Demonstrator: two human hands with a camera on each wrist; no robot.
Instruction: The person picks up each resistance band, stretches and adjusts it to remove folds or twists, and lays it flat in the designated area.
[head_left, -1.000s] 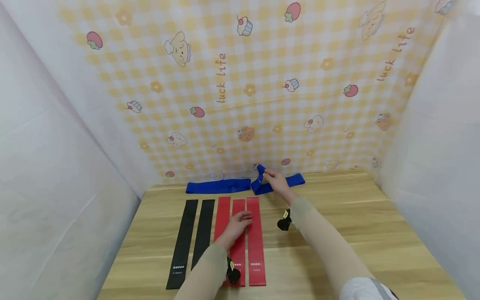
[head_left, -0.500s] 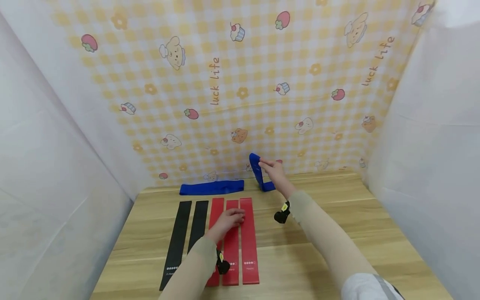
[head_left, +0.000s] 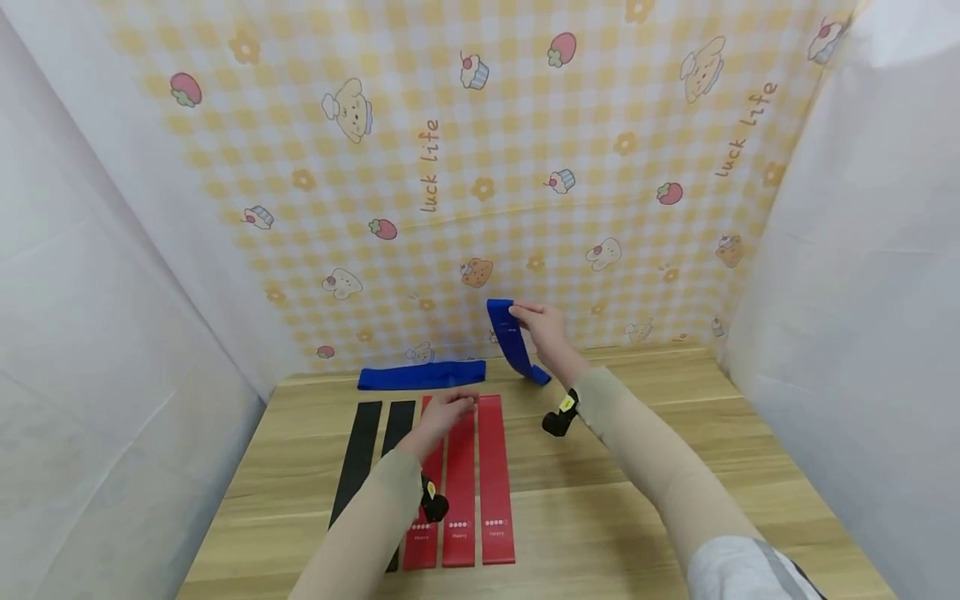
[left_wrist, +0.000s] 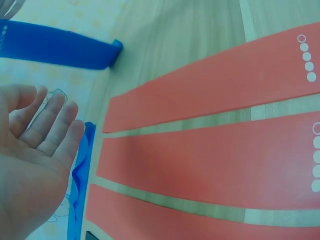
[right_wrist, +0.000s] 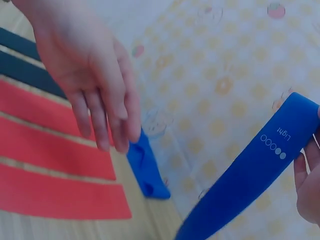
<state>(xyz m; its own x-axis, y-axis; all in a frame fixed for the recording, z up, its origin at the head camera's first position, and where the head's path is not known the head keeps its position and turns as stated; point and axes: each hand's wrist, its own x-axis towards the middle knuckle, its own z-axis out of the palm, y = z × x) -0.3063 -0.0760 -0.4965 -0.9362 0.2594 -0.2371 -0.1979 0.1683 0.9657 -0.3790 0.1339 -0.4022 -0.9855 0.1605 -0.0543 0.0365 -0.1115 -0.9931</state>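
Note:
My right hand [head_left: 546, 333] pinches one end of a blue resistance band [right_wrist: 250, 162] marked "Light" and holds it raised at the back of the table. The band's lower end hangs down to the wood. My left hand [head_left: 444, 421] is over the red resistance bands, its fingers loosely bent and holding nothing. A second blue band [head_left: 420, 376] lies crosswise along the back edge, slightly wavy, just beyond the left fingertips. Three red bands, one of them the rightmost red band [head_left: 495, 475] marked "Heavy", lie side by side lengthwise.
Two black bands, including the outer black band [head_left: 358, 450], lie left of the red ones, partly hidden by my left forearm. A yellow checked cloth [head_left: 525, 233] rises behind the wooden table [head_left: 637, 500]. White sheets hang at both sides.
My right hand has lifted the blue band's end up and left from the table, drawing the rest along. My left hand has come up off the red bands and shifted slightly toward the back.

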